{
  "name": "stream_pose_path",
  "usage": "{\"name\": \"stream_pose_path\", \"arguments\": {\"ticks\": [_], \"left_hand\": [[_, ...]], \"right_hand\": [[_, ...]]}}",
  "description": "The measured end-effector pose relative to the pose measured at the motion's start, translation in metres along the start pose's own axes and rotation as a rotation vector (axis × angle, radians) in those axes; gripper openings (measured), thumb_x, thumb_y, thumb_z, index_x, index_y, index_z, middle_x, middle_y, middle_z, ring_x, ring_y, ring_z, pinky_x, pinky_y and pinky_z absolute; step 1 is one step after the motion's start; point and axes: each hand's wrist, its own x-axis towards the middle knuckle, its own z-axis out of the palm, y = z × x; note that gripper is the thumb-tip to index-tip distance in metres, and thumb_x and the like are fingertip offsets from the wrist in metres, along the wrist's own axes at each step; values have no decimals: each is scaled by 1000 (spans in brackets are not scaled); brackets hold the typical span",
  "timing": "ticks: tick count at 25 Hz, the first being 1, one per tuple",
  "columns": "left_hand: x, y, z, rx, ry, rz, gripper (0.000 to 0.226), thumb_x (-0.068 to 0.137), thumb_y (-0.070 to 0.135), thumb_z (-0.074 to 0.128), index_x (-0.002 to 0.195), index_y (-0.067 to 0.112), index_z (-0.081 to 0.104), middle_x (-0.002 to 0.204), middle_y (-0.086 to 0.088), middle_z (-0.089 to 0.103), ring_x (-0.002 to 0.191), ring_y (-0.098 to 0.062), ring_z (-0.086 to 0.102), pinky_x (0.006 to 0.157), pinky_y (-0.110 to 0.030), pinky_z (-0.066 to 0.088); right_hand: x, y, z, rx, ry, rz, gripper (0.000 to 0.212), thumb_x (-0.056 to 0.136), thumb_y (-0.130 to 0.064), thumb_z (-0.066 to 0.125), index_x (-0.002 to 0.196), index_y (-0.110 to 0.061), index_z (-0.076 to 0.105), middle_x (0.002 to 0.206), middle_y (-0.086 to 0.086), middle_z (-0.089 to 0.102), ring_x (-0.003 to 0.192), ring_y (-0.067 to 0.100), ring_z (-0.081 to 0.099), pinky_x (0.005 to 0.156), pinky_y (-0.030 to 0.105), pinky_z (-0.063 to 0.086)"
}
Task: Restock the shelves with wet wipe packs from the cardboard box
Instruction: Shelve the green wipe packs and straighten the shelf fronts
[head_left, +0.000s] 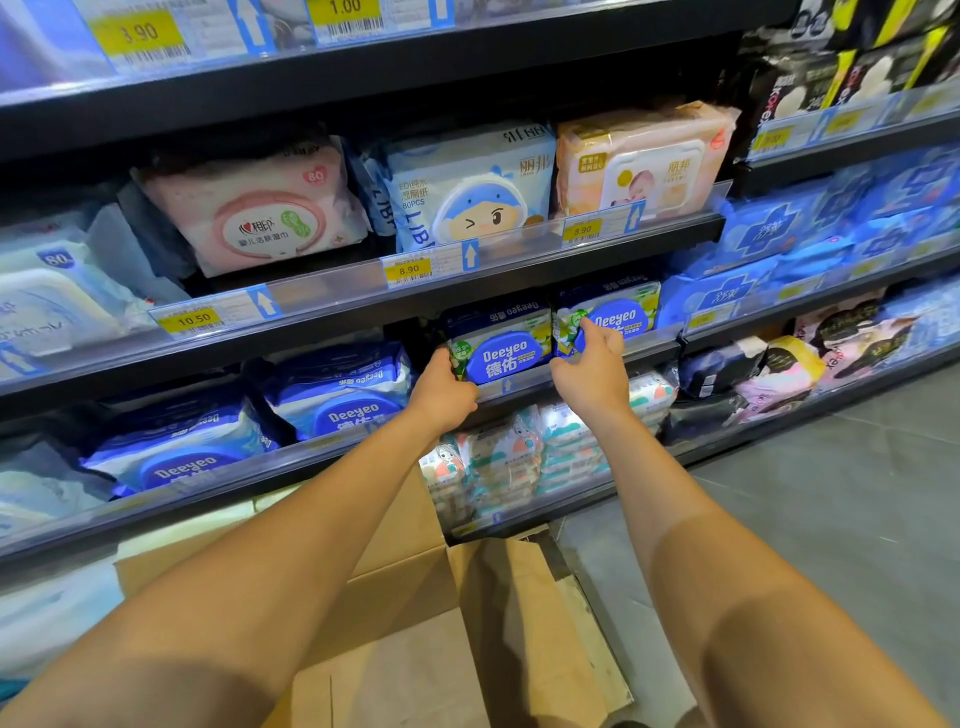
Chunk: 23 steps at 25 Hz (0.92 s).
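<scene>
Both arms extend fwd to the middle shelf (519, 387) of a store gondola.

Left hand (441, 397): fingers curled round the lower-left corner of a blue Deeyeo wet wipe pack (501, 345). Pack stands upright at the shelf front, label facing out, behind the clear price rail.

Right hand (592, 366): placed between that pack and a second Deeyeo pack (613, 312) just beside it on the right. Thumb raised against the second pack's left edge; fingers reach toward the gap between the 2 packs. Firm grip vs. plain contact: cannot tell.

Cardboard box (410, 613): on the floor below the arms, against the shelf base, flaps open. Contents not visible from this angle.

Adjacent stock:
- Same shelf level, left section: larger Deeyeo packs (337, 400), lying tilted
- Shelf above: pink pack (254, 208), white/blue pack w/ cartoon face (467, 192), peach pack w/ baby photo (644, 156); yellow price tags (409, 270) on the rail read 10.50, 8.90, 8.90
- Shelf below the hands: small multi-packs (519, 457), white w/ green/orange print
- Right bay: blue packs (789, 234), upper shelves; dark and pink packs lower down

Floor: grey tile (831, 493)
</scene>
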Motion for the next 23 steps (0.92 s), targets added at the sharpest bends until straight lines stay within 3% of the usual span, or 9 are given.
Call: {"name": "stream_pose_path", "arguments": {"ticks": [5, 10, 13, 17, 20, 23], "left_hand": [[7, -3, 1, -7, 6, -10, 39, 94, -4, 59, 118, 22, 42, 93, 13, 48, 98, -26, 58, 95, -57, 58], [14, -7, 0, 8, -20, -21, 39, 85, 9, 66, 116, 22, 47, 110, -5, 62, 110, -34, 66, 90, -58, 59], [6, 0, -3, 90, -20, -3, 42, 86, 17, 69, 122, 18, 46, 115, -11, 64, 106, -34, 65, 92, -56, 58], [-13, 12, -2, 153, 12, -11, 38, 97, 16, 61, 130, 12, 43, 117, -16, 62, 100, -31, 62, 85, -46, 54], [-37, 17, -1, 202, 29, 66, 42, 96, 18, 62, 134, 14, 45, 128, -9, 57, 107, -33, 63, 81, -40, 54], [-70, 4, -12, 348, 36, 225, 58, 96, 16, 58, 151, 17, 40, 149, -2, 42, 122, -34, 58, 99, -46, 52]], "right_hand": [[1, -1, 1, -28, -4, 7, 75, 92, -31, 64, 159, -22, 29, 147, -7, 30, 103, 25, 62, 100, 51, 50], [2, -2, 2, -39, -30, 9, 80, 91, -33, 65, 160, -23, 25, 149, -8, 25, 106, 27, 62, 97, 50, 52], [2, -5, -3, -1, -70, 16, 81, 91, -34, 65, 160, -22, 25, 154, -7, 23, 109, 29, 62, 98, 52, 52], [-13, -9, -9, -65, -82, -25, 79, 91, -29, 66, 160, -20, 27, 162, 0, 25, 143, 29, 39, 111, 54, 42], [-39, -13, -7, -223, -100, -113, 78, 89, -31, 66, 158, -22, 30, 161, 1, 29, 148, 28, 29, 116, 53, 36], [-65, -25, 0, -323, -148, -206, 77, 88, -31, 69, 156, -22, 34, 164, 3, 25, 151, 28, 23, 120, 50, 30]]}}
